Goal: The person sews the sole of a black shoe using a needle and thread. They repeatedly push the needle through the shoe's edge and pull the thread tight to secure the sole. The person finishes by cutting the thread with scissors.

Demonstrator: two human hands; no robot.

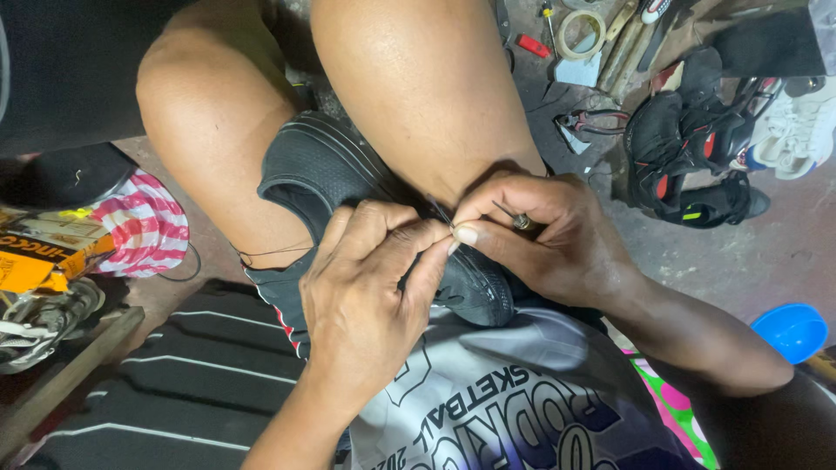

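— Around the work? Black-and-red sports shoes heaped on the concrete floor at upper right, red-handled pliers just beside, roll of pale tape further up, round blue plastic bowl at lower right, pink-and-white striped cloth at left. Bare knees flanking the job on both sides, hiding much of the upper.

— And the dark grey rubber-soled shoe? Wedged between the knees, resting on the lap, long axis running from upper left to lower right, one end buried under the hands.

— Hands? Left hand curled, fingertips pinching thin dark thread at the shoe's edge. Right hand closed round a slim metal-tipped awl, thumb meeting the left fingertips.
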